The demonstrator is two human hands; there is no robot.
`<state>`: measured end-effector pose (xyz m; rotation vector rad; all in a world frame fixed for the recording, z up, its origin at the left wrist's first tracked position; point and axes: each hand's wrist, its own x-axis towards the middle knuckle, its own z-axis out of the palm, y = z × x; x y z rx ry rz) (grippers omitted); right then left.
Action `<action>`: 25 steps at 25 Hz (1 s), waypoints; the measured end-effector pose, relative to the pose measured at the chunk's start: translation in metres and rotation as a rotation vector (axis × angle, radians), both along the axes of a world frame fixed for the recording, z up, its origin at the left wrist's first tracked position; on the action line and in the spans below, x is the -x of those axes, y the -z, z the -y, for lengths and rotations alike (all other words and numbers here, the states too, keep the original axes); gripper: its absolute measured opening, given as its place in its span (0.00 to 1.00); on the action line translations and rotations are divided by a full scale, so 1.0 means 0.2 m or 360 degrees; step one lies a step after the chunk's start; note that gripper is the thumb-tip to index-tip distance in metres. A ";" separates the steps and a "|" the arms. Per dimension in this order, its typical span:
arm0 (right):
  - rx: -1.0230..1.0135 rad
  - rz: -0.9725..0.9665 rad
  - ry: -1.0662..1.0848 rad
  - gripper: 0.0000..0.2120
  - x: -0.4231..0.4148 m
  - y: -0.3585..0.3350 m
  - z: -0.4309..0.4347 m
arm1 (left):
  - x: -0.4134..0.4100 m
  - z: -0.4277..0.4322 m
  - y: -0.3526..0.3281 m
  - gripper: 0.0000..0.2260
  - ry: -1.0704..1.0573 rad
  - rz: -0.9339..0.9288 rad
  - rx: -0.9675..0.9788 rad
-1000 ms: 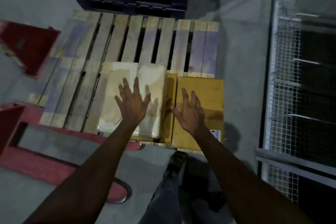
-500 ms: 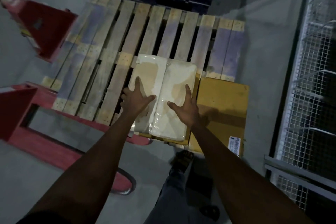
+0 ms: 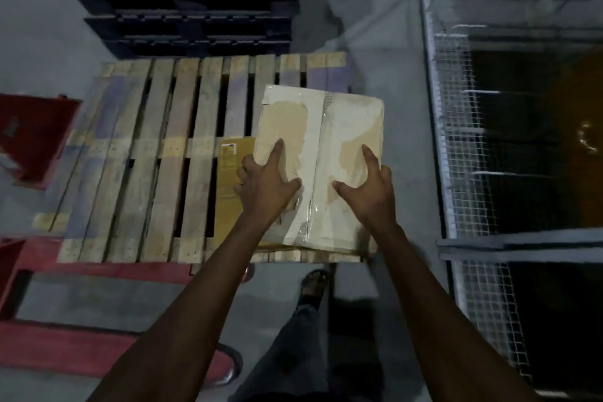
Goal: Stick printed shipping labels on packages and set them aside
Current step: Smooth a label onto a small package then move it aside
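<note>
Carton [image 3: 346,127] (taped) — left hand [image 3: 264,186], right hand [image 3: 368,192] grip its sides.

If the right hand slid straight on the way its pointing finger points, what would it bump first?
Nothing soon, it seems. The right hand grips the taped box, whose top ahead is bare up to its far edge. Past that comes the wooden pallet corner or the floor; depth is unclear.
</note>
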<state>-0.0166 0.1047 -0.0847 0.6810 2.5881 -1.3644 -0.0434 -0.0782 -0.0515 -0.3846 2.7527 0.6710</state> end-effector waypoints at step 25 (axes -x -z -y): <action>-0.0623 0.0162 0.1995 0.36 -2.49 -0.97 -1.66 | -1.71 -2.49 -0.87 0.34 0.2296 -0.0266 -0.0241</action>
